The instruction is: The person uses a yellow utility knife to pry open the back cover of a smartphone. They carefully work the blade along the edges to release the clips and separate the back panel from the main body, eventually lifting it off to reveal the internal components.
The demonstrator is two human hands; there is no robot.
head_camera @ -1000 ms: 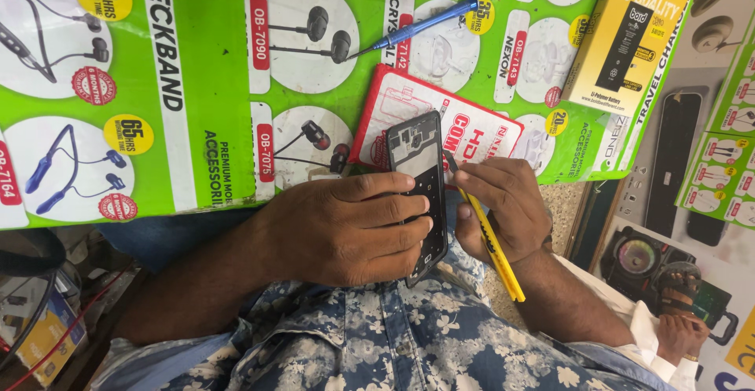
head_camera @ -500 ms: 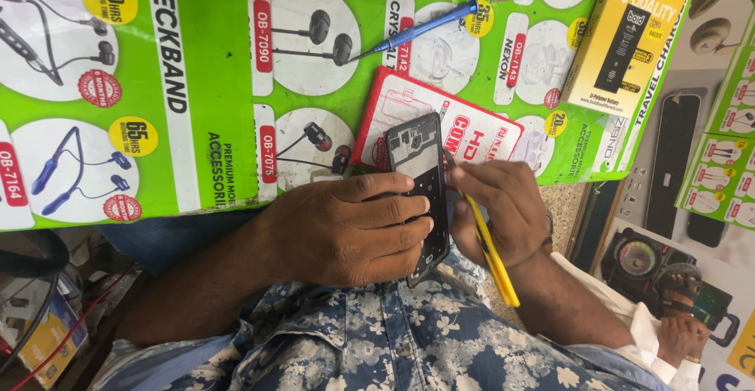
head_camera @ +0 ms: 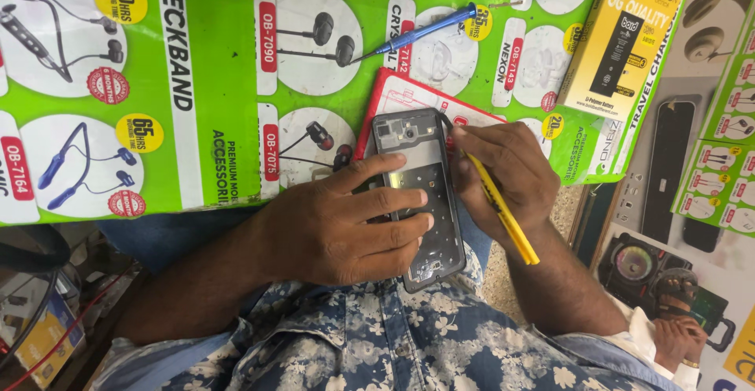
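Two hands engaged: left hand fingers clamping opened phone frame, right hand fingers gripping yellow tool at frame's upper edge; back already off, internals partly stripped.

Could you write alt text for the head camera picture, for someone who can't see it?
A person's left hand steadies an opened phone frame, back removed, while the right hand works a yellow tool along its edge. They rest over a green poster of earphones, with a blue screwdriver and a yellow box beyond.
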